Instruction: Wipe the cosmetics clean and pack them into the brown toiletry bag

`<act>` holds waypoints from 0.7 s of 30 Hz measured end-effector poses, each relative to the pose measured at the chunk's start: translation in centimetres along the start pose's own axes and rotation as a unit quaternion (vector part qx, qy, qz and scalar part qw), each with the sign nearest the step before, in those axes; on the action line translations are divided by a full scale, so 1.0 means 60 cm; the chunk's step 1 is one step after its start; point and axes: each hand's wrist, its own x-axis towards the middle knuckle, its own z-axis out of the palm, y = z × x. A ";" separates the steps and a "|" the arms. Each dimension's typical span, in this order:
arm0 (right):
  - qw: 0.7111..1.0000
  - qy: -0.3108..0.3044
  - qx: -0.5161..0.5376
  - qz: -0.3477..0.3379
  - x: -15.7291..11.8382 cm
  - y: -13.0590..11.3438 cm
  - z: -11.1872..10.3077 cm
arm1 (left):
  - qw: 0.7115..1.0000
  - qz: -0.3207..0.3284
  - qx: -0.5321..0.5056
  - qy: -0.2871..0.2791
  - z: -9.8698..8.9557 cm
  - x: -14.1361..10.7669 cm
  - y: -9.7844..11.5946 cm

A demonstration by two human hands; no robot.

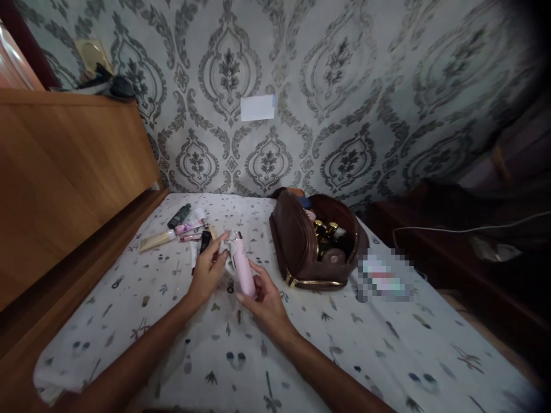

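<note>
A slim pink bottle (pixel 244 268) with a shiny cap end stands tilted in my right hand (pixel 269 295), whose fingers wrap its lower part. My left hand (pixel 209 267) pinches a crumpled white cloth or tissue (pixel 228 249) against the bottle's upper side. Just beyond my left hand lie a black tube (pixel 205 240), a white tube (pixel 194 252), a pink-and-white tube (pixel 189 225), a beige tube (pixel 157 241) and a dark bottle (pixel 179 215). To the right of my hands sits an unzipped brown toiletry bag (pixel 297 252) with several gold-capped bottles (pixel 331 229) inside.
The patterned white sheet (pixel 275 355) covers the surface under everything. A wooden cabinet (pixel 73 183) borders it on the left, and a wallpapered wall (pixel 267 57) stands behind. A blurred-out item (pixel 385 276) lies right of the bag, near a white cable (pixel 465 231).
</note>
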 end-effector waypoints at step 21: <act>0.993 0.051 -0.106 -0.021 -0.002 0.001 -0.005 | 0.992 0.019 0.092 -0.086 -0.002 -0.022 -0.034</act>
